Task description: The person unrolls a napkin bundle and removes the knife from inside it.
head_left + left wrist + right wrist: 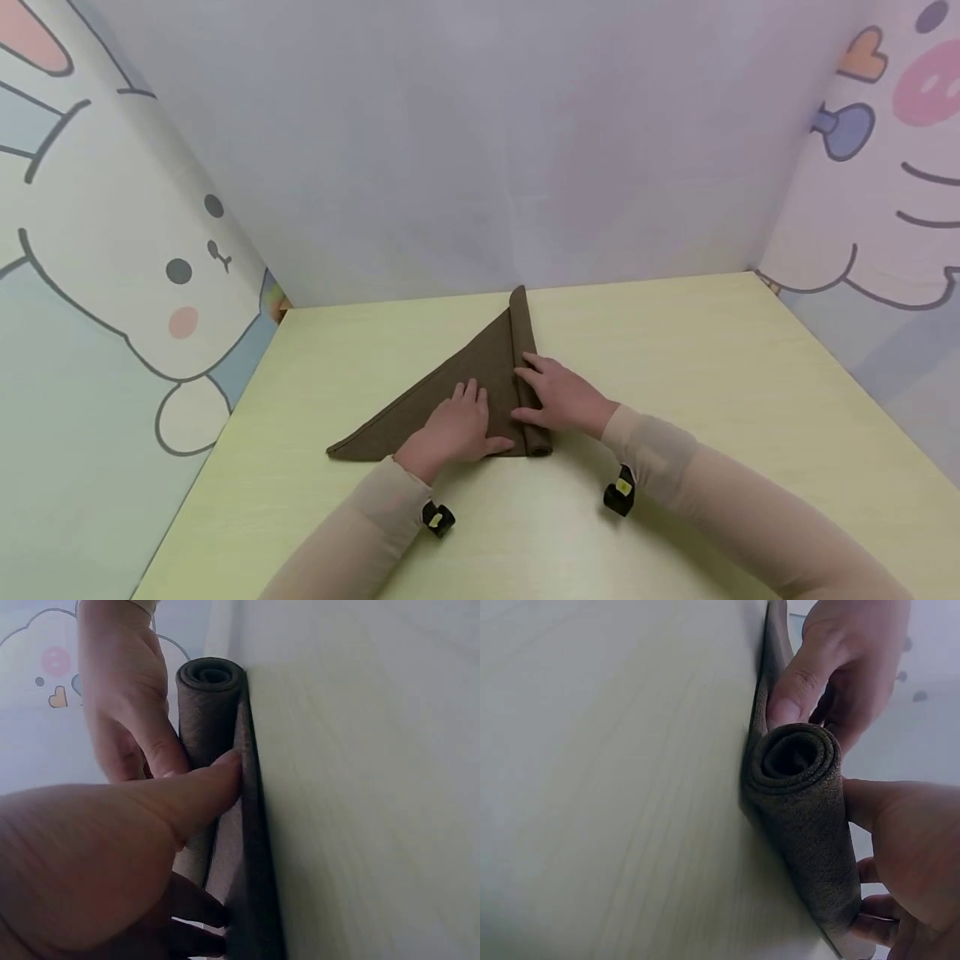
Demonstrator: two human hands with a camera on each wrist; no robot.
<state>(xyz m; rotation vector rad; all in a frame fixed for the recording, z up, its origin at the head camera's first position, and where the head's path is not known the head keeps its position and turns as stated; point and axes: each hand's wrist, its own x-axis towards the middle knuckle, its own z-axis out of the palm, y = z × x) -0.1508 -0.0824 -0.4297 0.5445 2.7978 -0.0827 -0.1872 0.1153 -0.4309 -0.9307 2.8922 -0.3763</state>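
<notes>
A brown cloth [457, 375] lies on the table as a triangle, its right side wound into a narrow roll [522, 325]. My left hand [457, 425] rests on the flat part, fingers spread, the thumb pointing toward the roll's near end. Across the roll lies my right hand [562, 396], its fingertips and thumb at the roll's left edge. From the right wrist view, the roll's spiral end [791, 759] faces the camera, with the left thumb [787, 709] close beside it. The left wrist view shows that coiled end [212, 675] beyond the left thumb.
The pale yellow table [675, 350] carries the cloth near its middle. A plain whitish backdrop [465, 150] stands along the far edge, with cartoon-printed panels at the left [112, 250] and right [900, 183]. Small black devices sit at the left wrist [438, 518] and right wrist [620, 492].
</notes>
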